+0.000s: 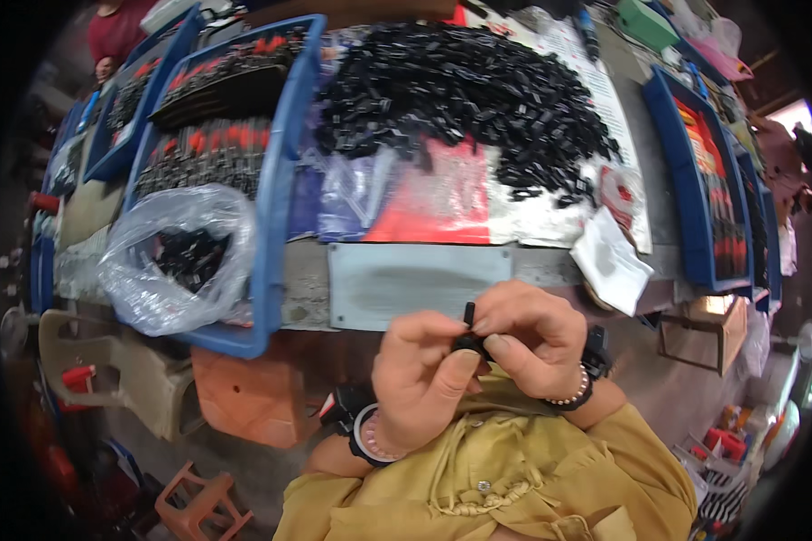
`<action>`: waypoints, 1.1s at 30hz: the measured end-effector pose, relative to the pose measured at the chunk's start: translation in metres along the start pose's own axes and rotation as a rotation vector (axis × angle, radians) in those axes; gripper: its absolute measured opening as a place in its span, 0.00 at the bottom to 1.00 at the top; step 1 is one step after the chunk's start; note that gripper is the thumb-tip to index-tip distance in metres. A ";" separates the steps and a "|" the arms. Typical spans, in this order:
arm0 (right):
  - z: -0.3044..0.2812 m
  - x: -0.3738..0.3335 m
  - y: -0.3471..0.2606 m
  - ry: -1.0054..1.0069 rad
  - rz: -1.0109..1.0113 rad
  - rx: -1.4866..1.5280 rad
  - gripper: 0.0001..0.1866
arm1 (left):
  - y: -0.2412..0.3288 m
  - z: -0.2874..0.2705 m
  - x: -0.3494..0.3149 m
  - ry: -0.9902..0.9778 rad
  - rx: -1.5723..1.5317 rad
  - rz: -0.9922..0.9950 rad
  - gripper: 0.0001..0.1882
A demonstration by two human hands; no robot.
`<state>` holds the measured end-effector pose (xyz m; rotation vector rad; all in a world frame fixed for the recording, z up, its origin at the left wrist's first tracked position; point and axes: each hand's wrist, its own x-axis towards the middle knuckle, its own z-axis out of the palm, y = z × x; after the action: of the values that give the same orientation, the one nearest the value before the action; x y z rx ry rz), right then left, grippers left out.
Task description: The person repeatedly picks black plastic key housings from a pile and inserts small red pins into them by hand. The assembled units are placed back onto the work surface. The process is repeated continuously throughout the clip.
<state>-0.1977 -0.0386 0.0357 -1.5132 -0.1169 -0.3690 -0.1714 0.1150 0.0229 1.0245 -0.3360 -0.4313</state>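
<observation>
My left hand [424, 374] and my right hand [534, 338] meet in front of my body, just off the table's near edge. Between their thumbs and fingertips is a small black plastic part [469, 313], with a short narrow end pointing up. Fingers cover most of it, so I cannot tell whether it is one piece or two. Beyond my hands, a pale rectangular plate [415, 278] lies at the table's edge. A wide heap of small black plastic parts [460, 90] spreads over printed sheets [442, 203] farther back.
A blue tray [277, 207] at left holds rows of black-and-red pieces, with a clear plastic bag [135, 279] of dark parts at its near end. To the right are a crumpled white sheet [609, 261] and another blue tray [672, 144]. An orange stool [248, 397] stands below left.
</observation>
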 end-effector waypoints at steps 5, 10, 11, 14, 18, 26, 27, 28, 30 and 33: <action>0.017 0.028 -0.020 -0.183 -0.012 -0.107 0.06 | 0.032 -0.023 -0.002 0.139 0.417 0.126 0.21; 0.054 0.071 -0.018 -0.264 -0.178 -0.170 0.08 | 0.098 -0.070 0.019 0.567 0.845 0.347 0.13; 0.063 0.080 -0.015 -0.268 -0.182 -0.160 0.08 | 0.113 -0.082 0.031 0.598 0.883 0.379 0.12; 0.074 0.084 -0.014 -0.308 -0.202 -0.157 0.08 | 0.145 -0.106 0.058 0.660 1.510 0.306 0.12; 0.058 0.064 -0.011 -0.343 -0.209 -0.188 0.07 | 0.129 -0.094 0.062 0.606 1.502 0.399 0.12; -0.028 0.002 -0.007 -0.141 0.056 -0.355 0.05 | 0.005 -0.024 0.128 -0.155 1.328 0.405 0.13; -0.039 -0.009 -0.012 -0.057 0.193 -0.329 0.05 | -0.005 -0.021 0.140 -0.129 1.418 0.365 0.14; -0.051 -0.016 -0.013 -0.003 0.192 -0.350 0.05 | -0.016 -0.019 0.152 -0.107 1.507 0.324 0.14; -0.074 -0.029 -0.016 0.101 0.217 -0.377 0.05 | -0.036 -0.015 0.171 -0.080 1.643 0.254 0.14; -0.104 -0.046 -0.020 0.245 0.261 -0.393 0.05 | -0.053 -0.019 0.186 -0.051 1.812 0.171 0.11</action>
<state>-0.2629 -0.1335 0.0343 -1.8289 0.3630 -0.3782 -0.0118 0.0135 -0.0196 2.7029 -0.8995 0.1471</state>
